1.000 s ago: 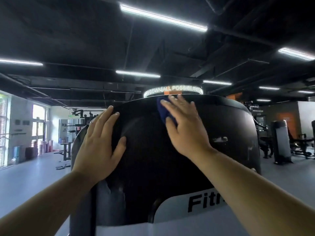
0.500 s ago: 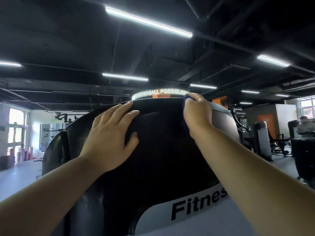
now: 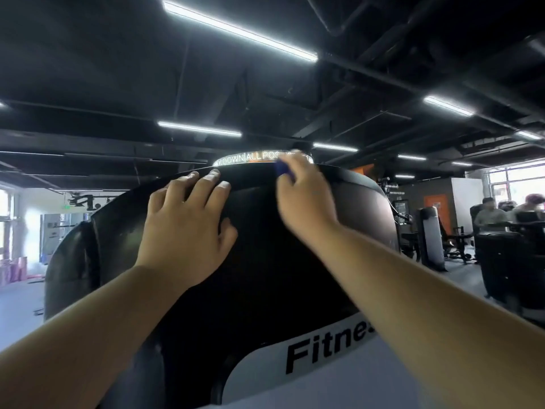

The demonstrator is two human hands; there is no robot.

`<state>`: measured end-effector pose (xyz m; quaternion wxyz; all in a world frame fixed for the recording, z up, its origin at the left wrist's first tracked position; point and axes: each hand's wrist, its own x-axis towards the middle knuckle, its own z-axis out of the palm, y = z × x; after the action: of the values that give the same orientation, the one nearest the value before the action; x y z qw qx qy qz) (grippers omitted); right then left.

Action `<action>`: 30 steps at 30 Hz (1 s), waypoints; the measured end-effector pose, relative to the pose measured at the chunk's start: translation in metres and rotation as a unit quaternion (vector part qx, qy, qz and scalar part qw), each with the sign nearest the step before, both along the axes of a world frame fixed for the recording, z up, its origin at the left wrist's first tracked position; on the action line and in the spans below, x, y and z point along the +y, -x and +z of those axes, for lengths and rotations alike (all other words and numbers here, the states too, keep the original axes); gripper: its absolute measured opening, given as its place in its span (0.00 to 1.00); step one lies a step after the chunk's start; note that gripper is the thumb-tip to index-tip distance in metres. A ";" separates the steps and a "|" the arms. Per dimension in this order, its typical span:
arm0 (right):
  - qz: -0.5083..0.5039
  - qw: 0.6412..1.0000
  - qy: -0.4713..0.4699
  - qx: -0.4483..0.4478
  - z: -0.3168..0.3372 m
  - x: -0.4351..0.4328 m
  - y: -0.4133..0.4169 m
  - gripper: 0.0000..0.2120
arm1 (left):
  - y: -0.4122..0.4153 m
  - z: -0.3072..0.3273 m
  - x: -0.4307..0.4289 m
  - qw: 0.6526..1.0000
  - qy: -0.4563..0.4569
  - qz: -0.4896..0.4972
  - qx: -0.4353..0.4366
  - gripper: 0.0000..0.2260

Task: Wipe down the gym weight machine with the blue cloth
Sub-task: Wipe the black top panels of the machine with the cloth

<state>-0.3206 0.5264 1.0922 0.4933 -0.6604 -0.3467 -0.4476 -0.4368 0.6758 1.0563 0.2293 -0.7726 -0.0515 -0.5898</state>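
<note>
The weight machine's rounded black shroud [image 3: 265,276] fills the middle of the head view, with a white panel [image 3: 265,388] lettered "Fitne" at its bottom. My left hand [image 3: 188,231] rests flat on the upper left of the shroud, fingers reaching its top edge. At the top edge to the right, my right hand [image 3: 306,196] presses the blue cloth [image 3: 283,168] against the machine. Only a small corner of the cloth shows past the fingers, and the hand is blurred by motion.
Other black gym machines [image 3: 430,237] stand on the grey floor at the right, with people seated [image 3: 489,215] near bright windows. More equipment and purple mats [image 3: 14,273] lie at the far left. A lit ring sign [image 3: 250,157] hangs behind the shroud.
My right hand has slid the cloth along the top edge, first right, now back a little toward the middle. My left hand crept up to the top rim. The view turned right.
</note>
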 end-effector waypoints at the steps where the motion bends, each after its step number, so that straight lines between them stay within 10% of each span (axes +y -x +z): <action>1: 0.009 0.992 0.081 -0.093 -0.014 0.005 0.009 0.22 | -0.001 -0.001 0.000 1.000 -0.003 0.005 -0.004 0.25; 4: -0.053 0.943 0.202 -0.257 -0.029 -0.014 -0.010 0.24 | 0.000 -0.002 0.000 1.000 -0.007 0.006 -0.006 0.24; 7: -0.052 0.998 -0.001 -0.033 -0.019 -0.040 -0.047 0.22 | 0.001 -0.002 -0.001 1.000 -0.006 0.005 -0.003 0.25; 10: 0.009 0.974 -0.154 0.167 -0.013 -0.035 -0.045 0.22 | 0.000 -0.003 -0.002 1.000 -0.007 0.006 -0.008 0.25; 13: 0.012 0.997 0.039 -0.064 -0.045 -0.020 -0.018 0.24 | -0.002 -0.004 -0.006 1.000 0.010 0.007 -0.014 0.25; 16: -0.001 0.934 0.247 -0.257 -0.068 -0.039 -0.031 0.24 | -0.003 -0.006 -0.014 0.999 0.039 -0.002 -0.013 0.26; 22: 0.091 0.990 -0.072 0.085 -0.043 -0.061 -0.064 0.24 | -0.011 -0.023 -0.035 0.999 0.008 0.024 0.027 0.27; 28: 0.040 0.922 0.249 -0.295 -0.076 -0.070 -0.071 0.25 | -0.027 -0.035 -0.063 0.998 -0.011 0.048 0.032 0.27; 30: 0.050 0.969 0.148 -0.191 -0.072 -0.088 -0.099 0.24 | -0.030 -0.039 -0.068 0.998 -0.005 0.058 0.037 0.27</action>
<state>-0.2220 0.4380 1.0207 0.3361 -0.6100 -0.5296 -0.4842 -0.4066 0.6074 1.0174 0.2689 -0.7883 -0.0848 -0.5468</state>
